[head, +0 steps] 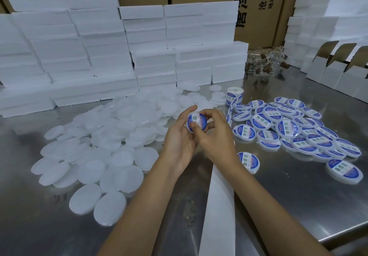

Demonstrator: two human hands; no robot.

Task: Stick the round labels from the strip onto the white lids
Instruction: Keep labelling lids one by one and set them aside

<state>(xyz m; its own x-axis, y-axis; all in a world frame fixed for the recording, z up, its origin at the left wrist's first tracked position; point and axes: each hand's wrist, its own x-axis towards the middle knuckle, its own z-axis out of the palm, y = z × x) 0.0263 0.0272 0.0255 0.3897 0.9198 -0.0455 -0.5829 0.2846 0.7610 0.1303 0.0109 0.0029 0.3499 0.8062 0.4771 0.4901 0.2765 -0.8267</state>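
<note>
Cartons (334, 70) of white card, folded up with their flaps raised, are lined along the right edge of the steel tabletop (298, 196); their insides cannot be seen; stacked white boxes (79, 46) fill the back, closed, with brown cardboard cases (258, 6) behind them. A white lid (196, 122) is held up over the middle of the tabletop, cupped in the left hand (179, 140), whose fingers and thumb are curled round its rim; a blue round label (199, 120) is seen on its face; the right hand (215, 134) is closed over it from the right, thumb pressed on the label and fingers curled over the top edge, so part of the lid and label is covered. Plain lids (99, 146) are heaped to the left; labelled lids (288, 130) are piled to the right. A label roll (235, 95) stands behind the labelled pile; a bare white backing strip (217, 206) is trailed from under the right wrist to the lower frame edge, where it is cut off; its join to the roll is hidden by the hands. Clear wrapping holding small brown pieces (264, 64) lies at the back, too blurred to be made out.
</note>
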